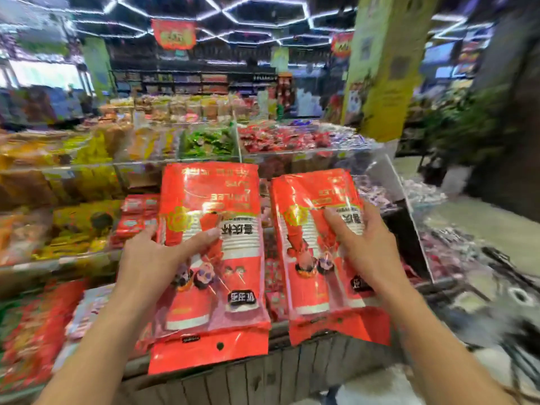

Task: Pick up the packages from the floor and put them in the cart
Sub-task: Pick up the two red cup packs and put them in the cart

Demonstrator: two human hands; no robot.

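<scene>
While both arms reach forward, the left hand (146, 258) and right hand (368, 244) each clasp a glossy red plastic cup package (213, 229) (318, 229), fingers wrapped behind, thumbs across the front, apparently carrying them cartward.

Snack bins (204, 141), yellow pillar (385, 68), ceiling lights (233, 13).

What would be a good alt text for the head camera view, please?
Two bare hands each hold a red package upright: left hand on the left package, right hand on the right package. Behind them are blurred shop bins of wrapped snacks; no cart can be identified.
</scene>
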